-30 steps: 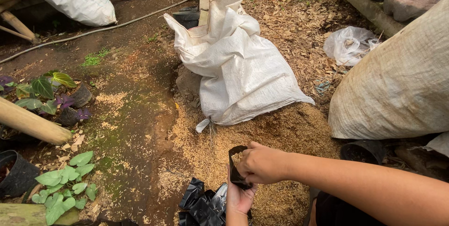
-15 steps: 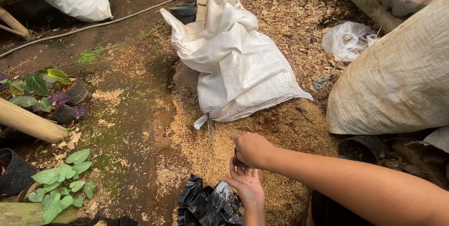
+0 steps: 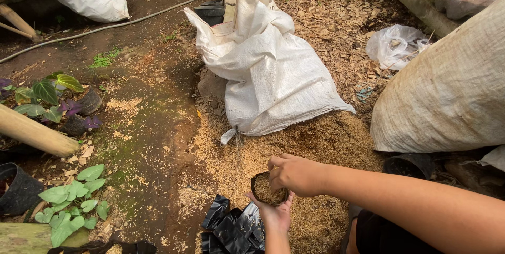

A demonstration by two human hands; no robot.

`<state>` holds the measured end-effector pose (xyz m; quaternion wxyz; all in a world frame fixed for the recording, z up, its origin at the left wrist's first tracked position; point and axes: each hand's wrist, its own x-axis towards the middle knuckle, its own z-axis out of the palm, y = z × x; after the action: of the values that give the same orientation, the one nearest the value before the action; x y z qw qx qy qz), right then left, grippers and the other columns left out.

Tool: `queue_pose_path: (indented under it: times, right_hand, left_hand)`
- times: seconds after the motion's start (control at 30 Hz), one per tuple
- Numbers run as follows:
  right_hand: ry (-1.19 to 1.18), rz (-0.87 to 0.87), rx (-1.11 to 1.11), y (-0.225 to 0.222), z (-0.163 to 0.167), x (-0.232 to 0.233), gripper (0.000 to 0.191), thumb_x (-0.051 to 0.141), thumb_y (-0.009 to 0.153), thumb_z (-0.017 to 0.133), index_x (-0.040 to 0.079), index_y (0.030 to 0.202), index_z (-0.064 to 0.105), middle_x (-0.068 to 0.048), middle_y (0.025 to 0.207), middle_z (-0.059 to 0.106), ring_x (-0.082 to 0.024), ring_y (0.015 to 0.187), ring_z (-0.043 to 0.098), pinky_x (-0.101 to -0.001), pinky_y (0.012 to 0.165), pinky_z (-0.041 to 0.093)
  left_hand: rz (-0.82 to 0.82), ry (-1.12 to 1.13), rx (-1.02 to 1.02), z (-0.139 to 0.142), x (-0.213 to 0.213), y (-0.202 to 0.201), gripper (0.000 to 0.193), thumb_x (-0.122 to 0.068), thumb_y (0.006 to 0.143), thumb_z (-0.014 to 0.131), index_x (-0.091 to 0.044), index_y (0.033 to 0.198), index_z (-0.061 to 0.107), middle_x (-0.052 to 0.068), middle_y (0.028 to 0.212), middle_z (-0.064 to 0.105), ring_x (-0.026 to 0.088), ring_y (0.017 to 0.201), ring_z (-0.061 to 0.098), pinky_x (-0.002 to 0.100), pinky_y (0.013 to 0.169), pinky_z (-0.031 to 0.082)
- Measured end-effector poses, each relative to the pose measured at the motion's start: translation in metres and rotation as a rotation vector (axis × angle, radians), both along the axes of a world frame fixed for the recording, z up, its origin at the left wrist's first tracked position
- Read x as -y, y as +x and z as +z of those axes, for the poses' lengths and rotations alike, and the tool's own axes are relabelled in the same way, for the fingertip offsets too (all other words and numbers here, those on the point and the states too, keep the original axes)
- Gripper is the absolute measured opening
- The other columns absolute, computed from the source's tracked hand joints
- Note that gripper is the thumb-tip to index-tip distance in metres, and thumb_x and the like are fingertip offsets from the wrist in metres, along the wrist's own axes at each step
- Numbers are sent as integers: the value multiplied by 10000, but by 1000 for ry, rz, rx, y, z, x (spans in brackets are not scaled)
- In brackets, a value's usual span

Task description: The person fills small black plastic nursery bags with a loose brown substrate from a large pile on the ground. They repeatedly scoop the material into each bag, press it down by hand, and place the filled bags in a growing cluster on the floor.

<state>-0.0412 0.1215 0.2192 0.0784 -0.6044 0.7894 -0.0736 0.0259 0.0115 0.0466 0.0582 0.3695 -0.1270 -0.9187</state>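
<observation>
Husk-filled black bag (image 3: 269, 190) in left hand (image 3: 274, 213)

Change vs. earlier frames: at 1.0 s ago the small black grow bag (image 3: 269, 190) stood tall and looked dark inside, w/ the right hand (image 3: 297, 174) gripping its upper edge; at 0.5 s ago the right hand dipped low toward the husk pile (image 3: 315, 143), hiding the bag. Now the bag sits shorter, mouth open, filled w/ tan husk just below the right fingertips, cupped from beneath by the left hand (image 3: 273, 213), fingers under its base.
</observation>
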Motion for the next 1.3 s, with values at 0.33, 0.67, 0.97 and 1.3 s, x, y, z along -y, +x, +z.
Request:
queue_pose_path:
  times: [0.33,0.67,0.97,1.3]
  right_hand:
    - [13,24,-253,-5,-4,6,326,111,704,717,181,1008,814,-24,1156,732,-328,1305,509,-550,1102,318]
    - [-227,-168,-272,-17,-7,9,111,211,845,726,103,868,713,-38,868,716,-235,917,638,-411,896,469]
    - [-193,-237,-35,-13,9,5,159,271,859,730,129,917,772,-46,1058,706,-226,1132,580,-447,1017,421]
    - [355,-232,4,13,31,8,332,71,930,577,266,1102,782,-101,1690,151,-371,1577,-19,-648,1234,-23]
  left_hand:
    - [-99,-94,-28,-6,5,0,791,-696,943,343,-151,1513,405,186,1415,571,338,1178,641,464,873,606]
    - [-167,-273,-225,-5,1,1,660,-545,1039,295,-108,1497,482,138,1465,587,272,1325,602,427,1024,576]
    - [-124,-135,-57,-9,9,4,498,-419,1055,367,-158,1466,470,119,1395,590,288,1227,587,432,980,563]
    - [-106,-111,25,21,16,6,544,-476,1038,343,-208,1503,434,165,1468,550,335,1324,576,493,1041,552]
